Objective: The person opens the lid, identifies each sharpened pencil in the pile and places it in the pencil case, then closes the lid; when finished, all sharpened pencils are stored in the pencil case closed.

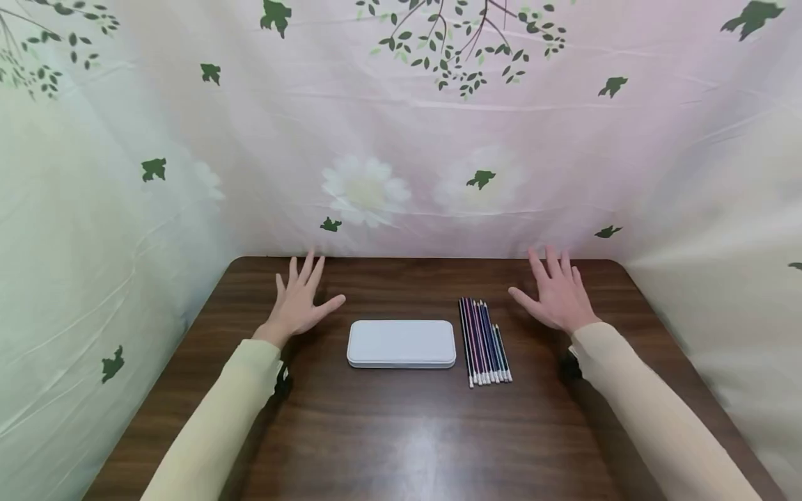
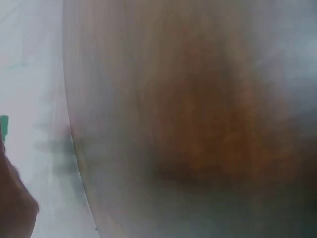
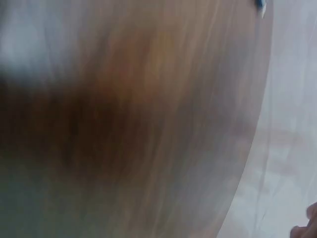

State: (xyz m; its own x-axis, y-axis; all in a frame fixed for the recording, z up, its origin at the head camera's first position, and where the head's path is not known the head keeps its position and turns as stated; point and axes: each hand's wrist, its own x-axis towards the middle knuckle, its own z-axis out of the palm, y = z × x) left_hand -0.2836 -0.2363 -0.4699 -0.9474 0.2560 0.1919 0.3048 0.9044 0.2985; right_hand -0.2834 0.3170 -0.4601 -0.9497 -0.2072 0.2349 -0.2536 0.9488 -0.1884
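A white case with rounded corners (image 1: pixel 401 342), its lid closed, lies at the middle of the table. Just right of it several pencils (image 1: pixel 481 341) in dark and purple tones lie side by side, white ends toward me. My left hand (image 1: pixel 297 306), fingers spread, is left of the case near the table's back edge and holds nothing. On the other side my right hand (image 1: pixel 557 296) is spread too, right of the pencils and apart from them. The left wrist view shows part of a hand (image 2: pixel 15 203) at its edge; the right wrist view shows fingertips (image 3: pixel 304 229).
The dark brown wooden table (image 1: pixel 376 438) has rounded back corners. A pale cloth (image 1: pixel 413 139) printed with leaves, birds and daisies hangs behind it and along both sides. Both wrist views are blurred over the table surface.
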